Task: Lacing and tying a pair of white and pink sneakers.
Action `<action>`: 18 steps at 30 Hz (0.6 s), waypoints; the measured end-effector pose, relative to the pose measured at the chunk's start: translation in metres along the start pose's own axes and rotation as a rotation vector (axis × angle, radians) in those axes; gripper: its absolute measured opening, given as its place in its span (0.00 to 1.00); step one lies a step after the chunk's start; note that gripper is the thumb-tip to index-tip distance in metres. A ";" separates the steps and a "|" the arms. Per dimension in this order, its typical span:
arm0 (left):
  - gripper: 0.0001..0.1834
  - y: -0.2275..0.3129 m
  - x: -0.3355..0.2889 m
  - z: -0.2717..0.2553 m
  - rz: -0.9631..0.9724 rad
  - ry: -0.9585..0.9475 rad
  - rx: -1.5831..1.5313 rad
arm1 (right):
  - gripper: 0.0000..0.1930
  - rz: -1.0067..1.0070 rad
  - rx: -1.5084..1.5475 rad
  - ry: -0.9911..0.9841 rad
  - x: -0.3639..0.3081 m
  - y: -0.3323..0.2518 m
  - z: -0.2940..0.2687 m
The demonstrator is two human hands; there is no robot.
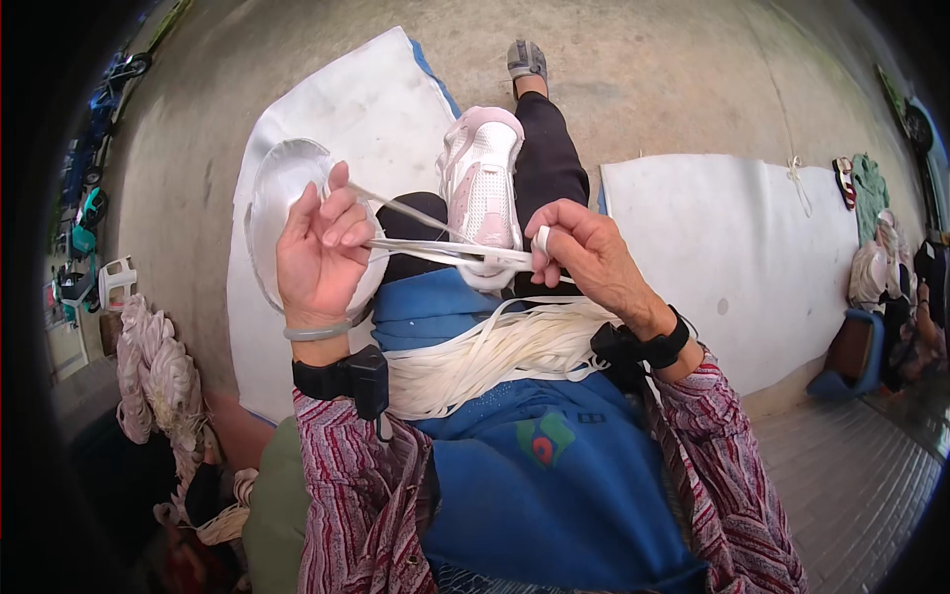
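A white and pink sneaker (485,183) rests between my knees with its toe pointing away from me. White shoelaces (445,247) stretch across its near end, from one hand to the other. My left hand (327,247), left of the shoe, is closed on the lace strands, its fingers curled. On the right side, my right hand (584,252) pinches the laces between thumb and fingers; a white wrap is around one digit. A thick bundle of loose cream laces (485,361) lies across my lap on a blue apron (554,465).
A round white dish-like thing (265,213) sits behind my left hand on a white sheet (346,94). Another white sheet (732,257) lies to the right, near a blue chair (853,351) and seated people. Bunched white shoes (163,371) and a white stool (119,282) stand left.
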State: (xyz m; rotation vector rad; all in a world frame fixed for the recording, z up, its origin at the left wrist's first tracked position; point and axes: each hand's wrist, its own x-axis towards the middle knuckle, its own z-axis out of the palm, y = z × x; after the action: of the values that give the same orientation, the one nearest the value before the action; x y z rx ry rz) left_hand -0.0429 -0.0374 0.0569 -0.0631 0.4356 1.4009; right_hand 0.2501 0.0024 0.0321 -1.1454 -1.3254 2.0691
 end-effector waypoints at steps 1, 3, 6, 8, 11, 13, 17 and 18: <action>0.19 0.009 -0.003 -0.007 0.046 0.009 0.120 | 0.08 0.007 -0.004 -0.002 0.002 0.008 0.001; 0.18 0.015 -0.005 -0.012 0.084 0.022 0.233 | 0.12 -0.373 -0.564 0.242 0.003 0.019 0.006; 0.17 0.023 -0.006 0.006 0.270 0.130 0.500 | 0.18 -0.329 -0.842 0.181 -0.004 0.027 -0.004; 0.17 0.029 -0.010 0.011 0.277 0.156 0.541 | 0.12 -0.429 -1.017 0.209 -0.007 0.040 -0.014; 0.16 0.039 -0.016 0.004 0.328 0.233 0.596 | 0.09 -0.069 -0.721 0.186 -0.006 0.031 -0.028; 0.16 0.053 -0.023 -0.007 0.361 0.158 0.589 | 0.14 -0.129 -0.578 0.224 -0.011 0.028 -0.058; 0.16 0.029 -0.022 -0.010 0.350 0.211 0.704 | 0.21 0.118 -0.422 0.409 -0.025 -0.005 -0.101; 0.16 0.009 -0.014 -0.007 0.263 0.266 0.923 | 0.21 0.090 -0.418 0.385 -0.022 -0.009 -0.094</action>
State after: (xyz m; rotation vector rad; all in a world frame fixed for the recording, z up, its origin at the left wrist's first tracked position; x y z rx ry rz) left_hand -0.0542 -0.0508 0.0573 0.5818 1.3112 1.3291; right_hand 0.3389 0.0405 0.0302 -1.7046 -1.5648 1.5500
